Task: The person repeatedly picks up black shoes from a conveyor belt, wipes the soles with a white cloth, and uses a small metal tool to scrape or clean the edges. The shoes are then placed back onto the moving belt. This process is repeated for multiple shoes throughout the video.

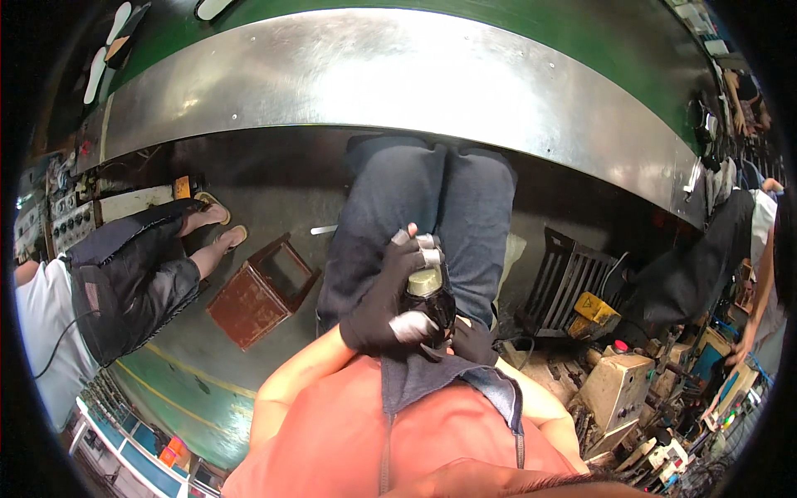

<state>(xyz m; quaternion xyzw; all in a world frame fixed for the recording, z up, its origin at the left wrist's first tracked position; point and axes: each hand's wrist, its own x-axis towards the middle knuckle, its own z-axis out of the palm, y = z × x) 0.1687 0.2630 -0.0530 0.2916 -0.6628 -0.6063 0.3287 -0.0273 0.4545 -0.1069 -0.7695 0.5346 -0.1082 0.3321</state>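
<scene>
Orange shirt [349, 440] fills the near edge. Just above it, over the lap in dark trousers [432, 216], both hands meet. Left hand [386, 295], in a black glove with taped fingertips, is wrapped closed around a small dark object with a pale yellowish cap [426, 290], held upright. Right hand [473, 340] is mostly hidden under it; grip cannot be told. Judged progress: object is picked up and held close, not set down anywhere. Farther off, a rusty brown stool [261, 290] on the floor, another person's legs [149, 257] left, then the steel-edged green bench [398, 75].
</scene>
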